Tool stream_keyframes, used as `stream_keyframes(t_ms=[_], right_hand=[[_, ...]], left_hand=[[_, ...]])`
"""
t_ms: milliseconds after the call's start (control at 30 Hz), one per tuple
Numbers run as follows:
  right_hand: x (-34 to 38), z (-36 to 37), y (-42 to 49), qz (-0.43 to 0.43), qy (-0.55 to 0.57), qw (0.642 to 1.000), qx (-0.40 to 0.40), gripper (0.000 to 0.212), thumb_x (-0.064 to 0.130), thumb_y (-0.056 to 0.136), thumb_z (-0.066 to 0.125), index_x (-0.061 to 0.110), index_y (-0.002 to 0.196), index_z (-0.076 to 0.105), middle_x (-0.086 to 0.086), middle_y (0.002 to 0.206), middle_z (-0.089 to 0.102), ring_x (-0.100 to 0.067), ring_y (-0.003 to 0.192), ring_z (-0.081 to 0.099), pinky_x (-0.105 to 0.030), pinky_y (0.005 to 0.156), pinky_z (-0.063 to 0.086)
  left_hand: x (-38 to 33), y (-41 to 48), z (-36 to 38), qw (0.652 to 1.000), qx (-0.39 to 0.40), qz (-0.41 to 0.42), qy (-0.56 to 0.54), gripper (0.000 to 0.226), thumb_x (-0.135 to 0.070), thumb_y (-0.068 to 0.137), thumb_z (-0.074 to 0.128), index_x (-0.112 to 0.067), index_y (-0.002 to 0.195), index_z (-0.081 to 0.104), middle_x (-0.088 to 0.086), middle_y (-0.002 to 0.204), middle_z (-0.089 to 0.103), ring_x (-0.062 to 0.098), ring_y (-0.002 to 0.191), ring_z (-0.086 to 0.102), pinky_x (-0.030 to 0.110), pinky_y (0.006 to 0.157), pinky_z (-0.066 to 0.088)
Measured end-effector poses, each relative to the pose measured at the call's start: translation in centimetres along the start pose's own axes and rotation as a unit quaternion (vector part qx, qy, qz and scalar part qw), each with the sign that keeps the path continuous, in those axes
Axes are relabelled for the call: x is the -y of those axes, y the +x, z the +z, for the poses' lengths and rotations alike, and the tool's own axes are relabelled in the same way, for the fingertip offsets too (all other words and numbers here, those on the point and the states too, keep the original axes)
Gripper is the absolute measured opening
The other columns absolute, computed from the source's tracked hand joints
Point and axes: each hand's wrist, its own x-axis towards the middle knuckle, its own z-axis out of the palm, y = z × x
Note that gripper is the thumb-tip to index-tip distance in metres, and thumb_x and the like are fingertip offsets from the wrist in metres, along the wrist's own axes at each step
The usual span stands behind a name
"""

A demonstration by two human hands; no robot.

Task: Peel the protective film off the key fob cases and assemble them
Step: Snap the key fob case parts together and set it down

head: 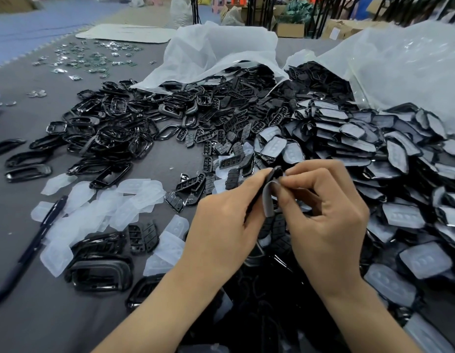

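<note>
Gripping a black plastic key fob case (273, 174) edge-on between thumb and fingers, the left hand (221, 225) sat close against the right hand (325, 225) low in the middle of the view. The right hand pinched a grey translucent strip of protective film (269, 202) that curled down away from the case. Whether the film was partly attached I could not tell, as the fingers covered the joint.

Just left of the wrists lay a few glossy black frame shells (101, 273) on the grey tabletop (43, 324). A slim dark pen (30, 250) lay slantwise beside them. Past these spread a scatter of cloudy white peeled film pieces (94, 207).

To the right, a large heap of black film-covered cases (374, 154) sloped up toward a clear crinkled plastic bag (404, 59). Farther left was a heap of black oval frame rings (114, 128), with black perforated button pads (221, 128) between the two heaps, spilling from a white plastic bag (216, 47). Small shiny metal parts (89, 57) lay scattered far left, and brown cardboard boxes (290, 30) stood beyond.
</note>
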Motion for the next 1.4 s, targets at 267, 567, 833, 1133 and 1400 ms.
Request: stream_keyframes(t_ms=[267, 567, 833, 1133, 1400], right_hand=[[-0.6, -0.8, 1.1, 0.125, 0.040, 0.989, 0.067, 0.029, 0.007, 0.078, 0.077, 0.027, 0.082, 0.057, 0.005, 0.094, 0.056, -0.011, 0.078, 0.062, -0.021, 0.067, 0.052], [-1.2, -2.9, 2.7, 0.338, 0.274, 0.869, 0.237, 0.017, 0.011, 0.060, 0.075, 0.018, 0.075, 0.071, -0.010, 0.074, 0.065, -0.016, 0.070, 0.062, -0.022, 0.068, 0.054], [-0.6, -1.9, 2.4, 0.397, 0.380, 0.815, 0.185, 0.014, 0.007, 0.057, 0.065, 0.010, 0.071, 0.065, -0.005, 0.063, 0.058, -0.015, 0.048, 0.051, -0.021, 0.047, 0.045], [-0.1, -1.8, 2.2, 0.378, 0.363, 0.830, 0.191, 0.013, 0.010, 0.057, 0.065, 0.013, 0.069, 0.062, -0.002, 0.066, 0.059, -0.012, 0.057, 0.055, -0.021, 0.049, 0.048], [-0.2, -1.9, 2.4, 0.396, 0.383, 0.814, 0.185, 0.018, 0.008, 0.059, 0.062, 0.005, 0.076, 0.058, -0.005, 0.063, 0.058, -0.016, 0.049, 0.052, -0.019, 0.046, 0.044]], left_hand=[[0.5, 0.4, -0.8, 0.996, 0.083, 0.010, 0.044, 0.035, -0.024, 0.092, 0.050, -0.016, 0.123, 0.065, -0.003, 0.087, 0.074, 0.021, 0.070, 0.069, 0.035, 0.053, 0.053], [0.5, 0.9, -1.3, 0.947, 0.213, -0.150, -0.189, 0.026, -0.019, 0.093, 0.056, -0.027, 0.113, 0.069, -0.018, 0.059, 0.059, 0.001, 0.052, 0.050, 0.020, 0.052, 0.039], [0.1, 1.4, -1.3, 0.819, 0.217, -0.314, -0.429, 0.044, -0.040, 0.076, 0.054, -0.001, 0.091, 0.070, 0.038, 0.076, 0.057, 0.014, 0.046, 0.027, 0.029, 0.046, 0.017], [-0.2, 0.8, -1.1, 0.892, 0.160, -0.254, -0.337, 0.043, -0.045, 0.090, 0.046, -0.009, 0.091, 0.070, 0.027, 0.053, 0.053, 0.017, 0.036, 0.040, 0.021, 0.039, 0.033], [-0.4, 0.8, -1.1, 0.903, 0.170, -0.232, -0.320, 0.022, -0.018, 0.100, 0.047, -0.013, 0.088, 0.066, 0.006, 0.044, 0.052, 0.008, 0.030, 0.037, 0.022, 0.041, 0.034]])
